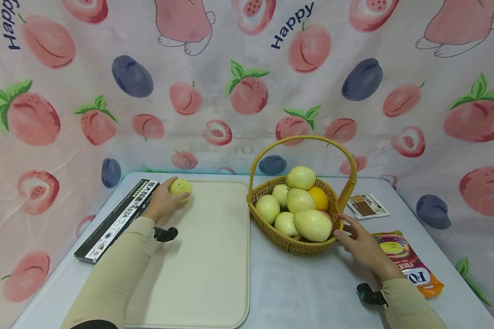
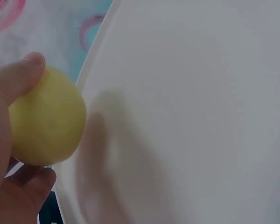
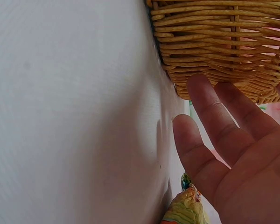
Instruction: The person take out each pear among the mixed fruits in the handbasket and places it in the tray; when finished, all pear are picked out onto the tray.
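At the far left corner of the cream tray (image 1: 206, 256), my left hand (image 1: 163, 201) holds a round yellow-green fruit (image 1: 181, 188). The left wrist view shows the thumb on one side of this fruit (image 2: 51, 119) and fingers on the other, over the tray's edge. My right hand (image 1: 362, 244) is at the right side of a wicker basket (image 1: 288, 244), fingertips right at its rim. In the right wrist view its fingers (image 3: 214, 112) extend loosely against the woven wall. Inside the basket lie several pale green fruits (image 1: 313, 225) and an orange (image 1: 319, 198).
A long black-and-white pasta box (image 1: 117, 219) lies along the tray's left side, partly behind the left arm. Right of the basket are a small white-and-brown packet (image 1: 368, 206) and an orange-red snack bag (image 1: 411, 265), partly covered by the right hand. A fruit-print cloth (image 1: 247, 91) hangs behind.
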### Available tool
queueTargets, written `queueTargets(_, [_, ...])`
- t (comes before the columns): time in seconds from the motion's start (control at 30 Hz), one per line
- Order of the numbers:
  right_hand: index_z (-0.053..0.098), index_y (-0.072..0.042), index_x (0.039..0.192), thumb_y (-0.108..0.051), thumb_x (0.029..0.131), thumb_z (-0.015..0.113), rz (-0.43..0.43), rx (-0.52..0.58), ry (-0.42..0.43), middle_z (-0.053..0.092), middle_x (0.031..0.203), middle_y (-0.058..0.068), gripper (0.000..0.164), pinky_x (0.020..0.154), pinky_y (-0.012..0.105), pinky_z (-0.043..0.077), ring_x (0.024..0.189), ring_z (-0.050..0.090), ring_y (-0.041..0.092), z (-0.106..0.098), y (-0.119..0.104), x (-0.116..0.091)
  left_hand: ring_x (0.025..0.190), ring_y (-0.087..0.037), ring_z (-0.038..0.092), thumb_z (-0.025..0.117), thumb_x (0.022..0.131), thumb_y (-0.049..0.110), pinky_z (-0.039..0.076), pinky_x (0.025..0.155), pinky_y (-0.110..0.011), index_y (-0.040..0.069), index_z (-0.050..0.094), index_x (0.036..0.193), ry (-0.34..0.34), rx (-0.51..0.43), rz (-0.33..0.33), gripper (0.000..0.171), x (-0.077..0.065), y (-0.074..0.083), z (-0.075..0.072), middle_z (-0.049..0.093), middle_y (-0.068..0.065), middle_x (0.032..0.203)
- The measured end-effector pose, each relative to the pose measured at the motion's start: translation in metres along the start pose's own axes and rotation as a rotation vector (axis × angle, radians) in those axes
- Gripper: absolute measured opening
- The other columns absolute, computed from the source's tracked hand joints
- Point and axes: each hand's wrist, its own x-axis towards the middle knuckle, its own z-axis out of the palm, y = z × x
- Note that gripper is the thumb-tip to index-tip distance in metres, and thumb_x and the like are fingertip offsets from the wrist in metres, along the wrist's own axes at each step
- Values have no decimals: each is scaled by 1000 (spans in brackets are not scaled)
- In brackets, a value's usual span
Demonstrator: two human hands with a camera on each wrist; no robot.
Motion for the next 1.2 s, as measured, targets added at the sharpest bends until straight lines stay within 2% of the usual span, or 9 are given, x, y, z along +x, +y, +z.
queueTargets(0.3, [21,-13,160,-48,103,53,16,12,-7,36,148,35,74,84,43,54,126,48,49,1,-2,-1,134,-43,38,69,95,35,30,110,-57,10,23,160,-14,-21,-57,84,3,-6,2,31,-24,157])
queueTargets(0.53, [22,-12,160,-46,103,52,16,5,-7,36,148,35,73,83,41,53,127,48,50,2,1,0,137,-44,34,68,96,37,26,111,-59,9,20,160,-10,0,-84,85,6,-11,3,28,-24,158])
queueTargets(0.97, [21,-15,160,-48,103,52,24,8,-4,38,147,35,73,81,36,52,125,51,47,2,2,0,138,-46,33,64,99,38,26,112,-59,8,14,161,-6,-30,-127,85,9,-8,0,26,-27,158])
queueTargets(1.2, [21,-15,160,-46,103,52,6,19,1,39,146,36,72,81,38,53,119,56,44,1,3,1,137,-47,33,68,95,34,25,111,-62,10,8,162,-46,-21,-137,93,15,-16,0,24,-26,159])
